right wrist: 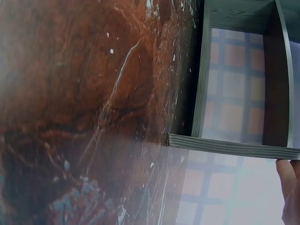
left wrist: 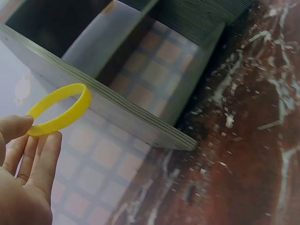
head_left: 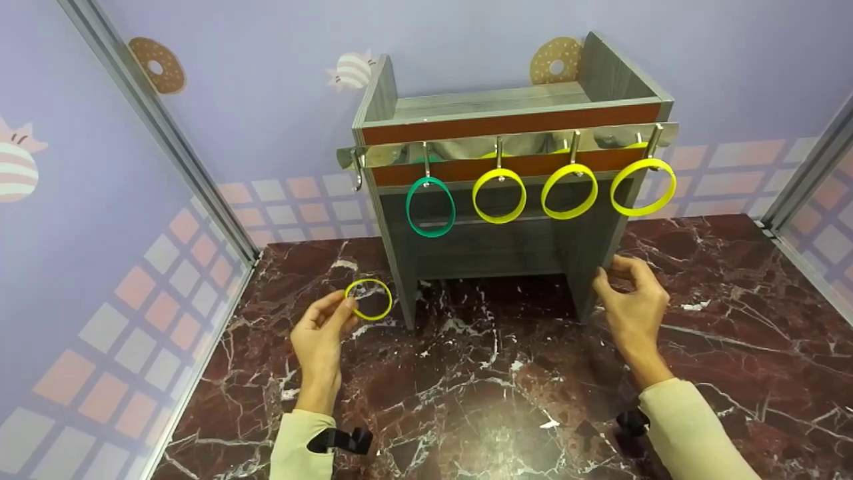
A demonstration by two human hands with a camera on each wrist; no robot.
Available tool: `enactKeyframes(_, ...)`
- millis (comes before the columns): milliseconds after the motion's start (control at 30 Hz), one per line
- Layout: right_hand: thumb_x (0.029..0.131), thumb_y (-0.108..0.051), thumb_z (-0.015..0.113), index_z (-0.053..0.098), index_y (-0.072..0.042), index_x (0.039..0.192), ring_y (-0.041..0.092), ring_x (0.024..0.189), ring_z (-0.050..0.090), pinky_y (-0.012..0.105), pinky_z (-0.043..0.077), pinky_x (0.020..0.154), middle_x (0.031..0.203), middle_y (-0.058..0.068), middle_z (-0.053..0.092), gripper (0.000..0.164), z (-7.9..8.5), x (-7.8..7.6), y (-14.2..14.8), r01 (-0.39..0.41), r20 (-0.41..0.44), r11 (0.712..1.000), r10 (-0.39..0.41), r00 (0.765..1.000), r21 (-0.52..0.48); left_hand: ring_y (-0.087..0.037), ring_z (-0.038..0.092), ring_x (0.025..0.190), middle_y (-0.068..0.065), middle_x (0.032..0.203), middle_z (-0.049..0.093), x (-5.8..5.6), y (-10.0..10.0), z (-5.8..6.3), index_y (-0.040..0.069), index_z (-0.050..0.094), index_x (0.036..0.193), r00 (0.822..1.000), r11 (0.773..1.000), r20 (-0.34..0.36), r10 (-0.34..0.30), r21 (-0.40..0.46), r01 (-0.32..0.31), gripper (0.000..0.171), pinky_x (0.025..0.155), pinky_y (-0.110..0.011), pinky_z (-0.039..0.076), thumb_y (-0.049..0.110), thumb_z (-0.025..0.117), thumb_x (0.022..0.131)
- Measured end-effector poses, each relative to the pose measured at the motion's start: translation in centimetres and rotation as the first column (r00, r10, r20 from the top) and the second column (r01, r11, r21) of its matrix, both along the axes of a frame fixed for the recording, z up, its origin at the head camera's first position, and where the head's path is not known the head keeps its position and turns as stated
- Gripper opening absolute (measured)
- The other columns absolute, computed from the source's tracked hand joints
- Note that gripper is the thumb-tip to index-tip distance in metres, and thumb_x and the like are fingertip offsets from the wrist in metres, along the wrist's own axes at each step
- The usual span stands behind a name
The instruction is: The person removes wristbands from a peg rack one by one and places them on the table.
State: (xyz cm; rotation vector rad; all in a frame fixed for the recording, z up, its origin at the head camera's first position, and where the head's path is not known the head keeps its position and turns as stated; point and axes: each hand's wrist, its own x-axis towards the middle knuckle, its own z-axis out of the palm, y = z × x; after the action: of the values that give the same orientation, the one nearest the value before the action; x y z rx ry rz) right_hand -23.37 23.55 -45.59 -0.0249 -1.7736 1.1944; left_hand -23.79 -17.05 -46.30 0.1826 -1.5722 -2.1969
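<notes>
My left hand [head_left: 320, 333] pinches a yellow wristband [head_left: 390, 300] between thumb and fingers, left of the grey wooden shelf unit [head_left: 393, 247]. In the left wrist view the wristband [left wrist: 56, 126] overlaps the unit's side panel [left wrist: 108, 96]. My right hand [head_left: 633, 300] is at the unit's right side, fingertips against the outside of the panel [head_left: 600, 247]. Only part of that hand's fingers [right wrist: 287, 180] shows in the right wrist view. From a metal strip [head_left: 460, 151] across the unit's front hang a green wristband [head_left: 408, 217] and several yellow wristbands [head_left: 523, 197] on hooks.
A hook [head_left: 358, 175] is at the strip's left end. The unit stands on a dark red marbled tabletop [head_left: 466, 400], close to the printed lilac back wall [head_left: 280, 120]. A metal-edged side wall [head_left: 86, 267] is at the left, another at the right.
</notes>
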Motion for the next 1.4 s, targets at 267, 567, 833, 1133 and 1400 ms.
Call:
enactKeyframes(267, 0.081, 0.021, 0.073, 0.071, 0.017, 0.097, -0.003, 0.083, 0.061, 0.009, 0.052, 0.080, 0.091, 0.027, 0.073, 0.016, -0.2, -0.2, -0.2, 0.008, -0.009, 1.000, -0.008, 1.000, -0.004, -0.016, 0.074, 0.079, -0.011, 0.093, 0.072, -0.3, 0.0, -2.2, -0.012, 0.073, 0.112, 0.998, 1.000, 0.069, -0.001, -0.010, 0.002, 0.021, 0.076, -0.029, 0.066, -0.009, 0.078, 0.092)
enactKeyframes(567, 0.082, 0.020, 0.074, 0.072, 0.016, 0.097, -0.002, 0.083, 0.062, 0.010, 0.052, 0.080, 0.091, 0.026, 0.073, 0.016, -0.1, -0.1, -0.1, 0.019, -0.003, 1.000, -0.019, 1.000, -0.008, -0.018, 0.076, 0.084, -0.010, 0.092, 0.074, -0.5, 0.0, -3.7, -0.017, 0.069, 0.117, 0.987, 0.999, 0.156, -0.026, -0.043, 0.033, 0.024, 0.076, -0.027, 0.066, -0.013, 0.072, 0.094)
enactKeyframes(833, 0.082, 0.019, 0.075, 0.073, 0.014, 0.098, -0.006, 0.084, 0.063, 0.010, 0.052, 0.082, 0.093, 0.025, 0.074, 0.017, -1.7, -1.4, 0.9, 0.038, -0.001, 0.999, -0.038, 0.999, 0.001, -0.018, 0.076, 0.084, -0.011, 0.092, 0.073, -0.7, -0.1, -4.5, -0.020, 0.066, 0.118, 0.977, 0.997, 0.210, -0.029, -0.060, 0.043, 0.026, 0.076, -0.028, 0.066, -0.015, 0.071, 0.093)
enactKeyframes(1133, 0.081, 0.018, 0.076, 0.073, 0.014, 0.098, -0.008, 0.084, 0.062, 0.009, 0.052, 0.080, 0.092, 0.024, 0.074, 0.017, -1.8, -1.4, 0.9, 0.043, -0.002, 0.999, -0.043, 0.999, 0.005, -0.017, 0.075, 0.079, -0.015, 0.093, 0.075, -0.6, 0.0, -5.3, -0.021, 0.066, 0.117, 0.967, 0.993, 0.248, -0.054, -0.093, 0.079, 0.027, 0.074, -0.028, 0.066, -0.016, 0.072, 0.091)
enactKeyframes(1400, 0.081, 0.019, 0.074, 0.071, 0.016, 0.098, -0.005, 0.083, 0.062, 0.009, 0.052, 0.080, 0.091, 0.026, 0.073, 0.017, -0.8, -0.4, 0.1, 0.034, -0.009, 0.999, -0.034, 0.999, 0.001, -0.015, 0.074, 0.080, -0.027, 0.102, 0.074, -0.4, 0.2, -6.0, -0.017, 0.070, 0.114, 0.956, 0.975, 0.293, -0.018, -0.207, 0.082, 0.026, 0.074, -0.025, 0.065, -0.013, 0.074, 0.089)
